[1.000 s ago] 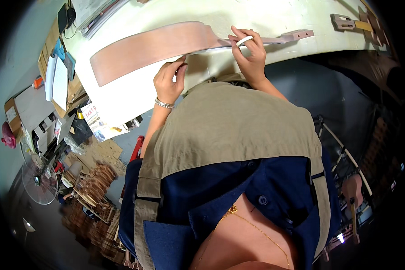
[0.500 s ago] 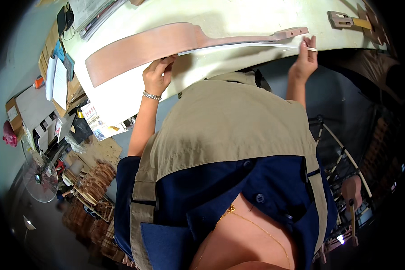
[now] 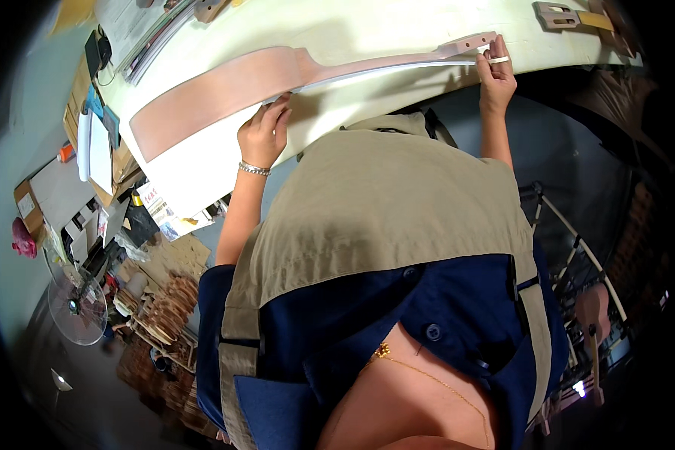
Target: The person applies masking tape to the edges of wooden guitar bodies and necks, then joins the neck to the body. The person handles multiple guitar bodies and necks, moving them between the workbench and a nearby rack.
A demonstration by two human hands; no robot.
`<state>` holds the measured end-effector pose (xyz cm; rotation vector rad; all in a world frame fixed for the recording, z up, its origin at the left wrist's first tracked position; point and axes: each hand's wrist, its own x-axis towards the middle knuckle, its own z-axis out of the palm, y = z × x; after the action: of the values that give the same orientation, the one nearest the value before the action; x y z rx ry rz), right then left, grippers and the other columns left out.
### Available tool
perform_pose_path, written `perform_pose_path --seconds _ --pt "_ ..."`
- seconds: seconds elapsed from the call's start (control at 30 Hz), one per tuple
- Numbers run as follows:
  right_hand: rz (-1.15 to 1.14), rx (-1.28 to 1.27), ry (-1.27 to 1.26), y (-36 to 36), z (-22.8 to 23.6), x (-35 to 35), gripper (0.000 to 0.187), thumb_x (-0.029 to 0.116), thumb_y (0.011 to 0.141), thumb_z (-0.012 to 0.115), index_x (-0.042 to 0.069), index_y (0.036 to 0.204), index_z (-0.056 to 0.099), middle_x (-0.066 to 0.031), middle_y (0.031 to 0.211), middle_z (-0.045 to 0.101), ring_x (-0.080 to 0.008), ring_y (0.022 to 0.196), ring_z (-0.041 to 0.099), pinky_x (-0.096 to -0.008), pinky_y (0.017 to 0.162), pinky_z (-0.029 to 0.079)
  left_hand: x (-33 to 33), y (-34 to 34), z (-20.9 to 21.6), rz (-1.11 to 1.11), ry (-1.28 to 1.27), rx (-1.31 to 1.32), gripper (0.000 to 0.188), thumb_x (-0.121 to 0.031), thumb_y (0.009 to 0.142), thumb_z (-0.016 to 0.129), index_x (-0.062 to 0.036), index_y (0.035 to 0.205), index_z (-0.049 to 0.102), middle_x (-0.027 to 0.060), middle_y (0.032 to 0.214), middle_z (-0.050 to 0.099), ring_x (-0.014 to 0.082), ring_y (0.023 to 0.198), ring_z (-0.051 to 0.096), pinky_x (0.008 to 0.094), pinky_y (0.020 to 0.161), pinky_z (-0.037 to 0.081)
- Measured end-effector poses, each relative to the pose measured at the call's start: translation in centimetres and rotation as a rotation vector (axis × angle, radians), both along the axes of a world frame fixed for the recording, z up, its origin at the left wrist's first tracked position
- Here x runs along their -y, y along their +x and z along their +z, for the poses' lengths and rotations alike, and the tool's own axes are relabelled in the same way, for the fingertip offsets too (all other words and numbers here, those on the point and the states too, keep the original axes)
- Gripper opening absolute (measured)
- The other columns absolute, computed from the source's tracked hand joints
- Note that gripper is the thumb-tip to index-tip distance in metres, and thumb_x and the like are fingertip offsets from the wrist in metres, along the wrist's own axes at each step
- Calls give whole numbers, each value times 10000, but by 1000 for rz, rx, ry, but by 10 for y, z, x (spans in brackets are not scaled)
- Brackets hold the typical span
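An unfinished pale-brown wooden ukulele [image 3: 217,90] rests on its side on the white table [image 3: 180,176], its body to the left and its headstock [image 3: 469,45] to the right. Along the near edge of its neck runs a thin white strip [image 3: 397,67]. My left hand [image 3: 264,135] has its fingertips pinched at the body's near edge, where the strip's left end shows. By the headstock, my right hand [image 3: 496,79] grips the strip's other end, which pokes out past the fingers. The strip lies close to the neck. My left fingertips are partly hidden.
Stacked papers [image 3: 161,37] lie at the table's far left. A slotted wooden headstock piece [image 3: 556,16] sits at the far right. Left of the table are a notebook [image 3: 97,154], a fan [image 3: 77,306] and piled wooden parts [image 3: 165,307]. A rack [image 3: 581,247] stands at right.
The right hand has moved up and slightly left, bringing the strip closer to the neck and headstock. The ukulele appears shifted a little left in view, and the left hand stays at its edge.
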<state>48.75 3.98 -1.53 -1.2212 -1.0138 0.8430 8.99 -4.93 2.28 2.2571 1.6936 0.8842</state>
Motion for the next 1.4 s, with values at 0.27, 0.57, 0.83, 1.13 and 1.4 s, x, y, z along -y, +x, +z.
perform_pose_path --seconds 0.27,0.57,0.83,1.13,1.4 --pt "-11 -26 7 0 0 0 523 -54 786 616 -18 1278 441 -130 1326 437 -178 1171 474 -279 981 393 -6 25 6 -116 57 -241 520 -120 769 656 -131 1266 502 20 624 572 156 447 494 266 410 415" --pt "-64 -21 5 -3 -4 -1 484 -22 777 638 -11 1239 493 -98 1328 440 -139 1119 506 -258 950 418 -10 40 5 -189 35 -237 598 -97 788 628 -68 1338 397 -14 566 516 118 401 418 250 371 361" --pt "-87 40 -9 -4 -3 1 466 -8 767 641 10 1218 526 -65 1340 424 -126 1117 501 -254 941 427 -36 86 16 -384 -36 -300 651 -61 754 563 -68 1370 351 -7 561 472 101 376 395 275 334 315" --pt "-134 127 10 -8 -3 0 449 27 767 645 26 1205 549 -63 1323 448 -119 1091 518 -243 903 445 -75 211 16 -568 -247 -495 663 -44 700 535 -46 1342 371 37 630 559 196 481 552 307 408 426" --pt "-208 140 0 -14 -1 -1 442 50 751 659 66 1185 580 -52 1295 488 -105 1057 538 -227 823 476 -140 195 21 -405 -715 149 325 -265 774 666 -71 1035 668 68 793 656 164 720 596 252 714 454"
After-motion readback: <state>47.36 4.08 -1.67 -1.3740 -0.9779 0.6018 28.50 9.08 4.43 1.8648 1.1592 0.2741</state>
